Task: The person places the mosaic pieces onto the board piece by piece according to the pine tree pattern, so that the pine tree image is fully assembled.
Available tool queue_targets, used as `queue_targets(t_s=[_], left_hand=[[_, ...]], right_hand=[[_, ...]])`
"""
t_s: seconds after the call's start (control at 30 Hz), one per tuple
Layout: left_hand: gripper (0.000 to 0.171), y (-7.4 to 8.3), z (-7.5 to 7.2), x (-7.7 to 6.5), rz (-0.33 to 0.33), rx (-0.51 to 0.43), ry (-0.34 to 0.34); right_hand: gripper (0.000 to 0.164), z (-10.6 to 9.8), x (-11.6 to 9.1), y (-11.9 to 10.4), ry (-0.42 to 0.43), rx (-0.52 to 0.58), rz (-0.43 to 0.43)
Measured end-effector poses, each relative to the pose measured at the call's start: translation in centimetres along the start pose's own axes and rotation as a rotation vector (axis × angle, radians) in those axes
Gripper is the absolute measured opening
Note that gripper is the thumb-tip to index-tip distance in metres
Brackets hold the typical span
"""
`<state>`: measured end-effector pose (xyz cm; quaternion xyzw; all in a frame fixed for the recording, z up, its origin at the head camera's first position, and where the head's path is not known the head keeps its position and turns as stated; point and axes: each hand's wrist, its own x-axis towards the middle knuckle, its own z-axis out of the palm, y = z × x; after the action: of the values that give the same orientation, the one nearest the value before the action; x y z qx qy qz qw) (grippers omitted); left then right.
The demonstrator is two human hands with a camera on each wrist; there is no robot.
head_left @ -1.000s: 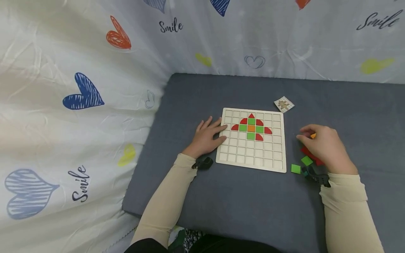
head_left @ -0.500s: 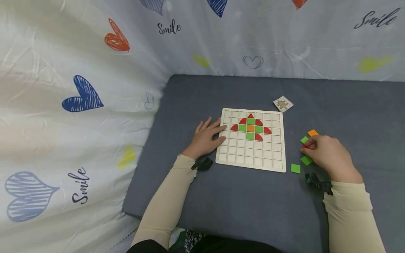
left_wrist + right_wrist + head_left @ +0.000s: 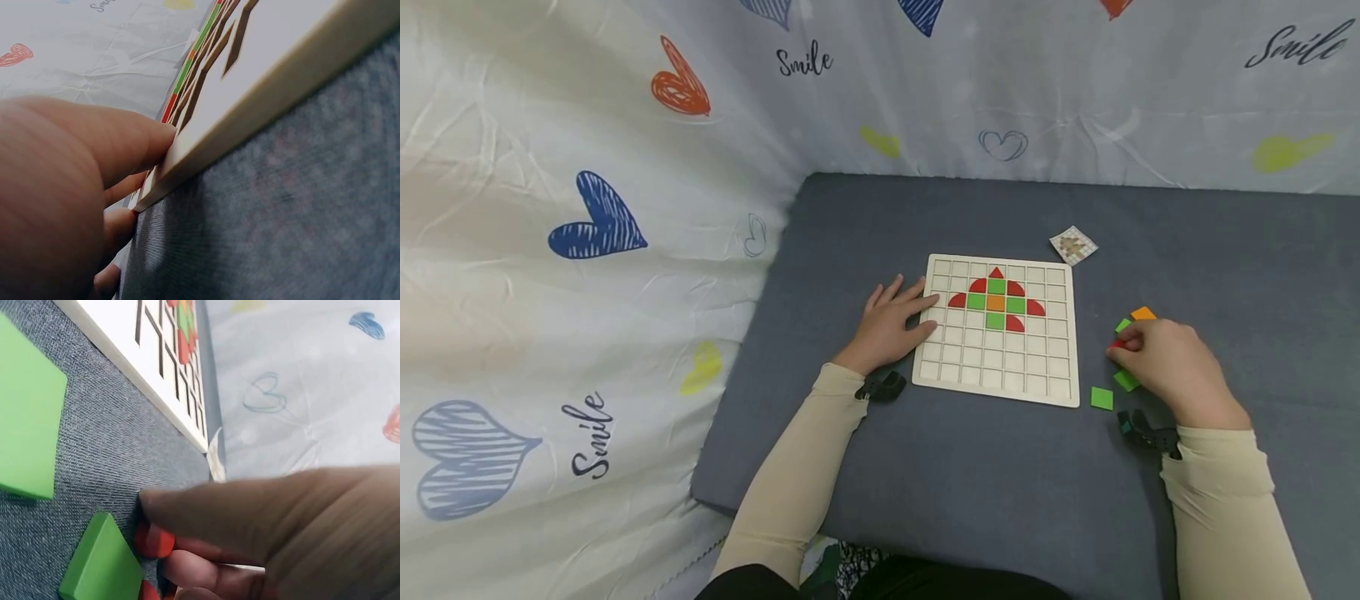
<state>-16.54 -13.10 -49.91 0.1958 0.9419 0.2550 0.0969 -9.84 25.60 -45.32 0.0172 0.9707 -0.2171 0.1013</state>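
A cream pegless grid board [image 3: 996, 367] lies on the grey table, with red, green and orange tiles set in its upper cells. My left hand [image 3: 887, 329] rests against the board's left edge, fingers spread; the left wrist view shows the thumb [image 3: 134, 140] on the rim. Right of the board, my right hand [image 3: 1180, 367] pinches a red tile [image 3: 154, 540] between thumb and fingers, low over the table. Around it lie an orange tile [image 3: 1143, 313], a green tile [image 3: 1123, 326] partly covered by the fingers, and another green tile [image 3: 1126, 381]. More red shows below the pinched tile in the right wrist view.
A loose green tile [image 3: 1102, 398] lies near the board's lower right corner. A small patterned card [image 3: 1073, 246] sits beyond the upper right corner. White curtain [image 3: 1037, 100] with printed hearts hangs behind and to the left.
My right hand has drawn back from the orange tile toward the red tile and now pinches it; the orange tile and a green one have come into view. The left hand stays put.
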Motion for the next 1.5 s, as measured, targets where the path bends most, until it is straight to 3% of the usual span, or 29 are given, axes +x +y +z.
queue_targets(t_s=[0.33, 0.6, 1.0, 1.5], left_hand=[[0.054, 0.1, -0.2, -0.1, 0.002, -0.003, 0.008], [0.055, 0.2, -0.2, -0.2, 0.010, 0.001, 0.005], [0.055, 0.3, -0.3, -0.2, 0.004, 0.005, -0.003], [0.055, 0.1, -0.3, 0.0, 0.004, 0.020, -0.015]], right_hand=[[0.027, 1.2, 0.9, -1.0, 0.010, -0.055, -0.061], [0.032, 1.2, 1.4, -1.7, 0.010, -0.035, -0.104], [0.028, 1.3, 2.7, -5.0, 0.017, 0.009, -0.191], [0.026, 2.8, 5.1, -9.5, -0.012, 0.000, -0.374]])
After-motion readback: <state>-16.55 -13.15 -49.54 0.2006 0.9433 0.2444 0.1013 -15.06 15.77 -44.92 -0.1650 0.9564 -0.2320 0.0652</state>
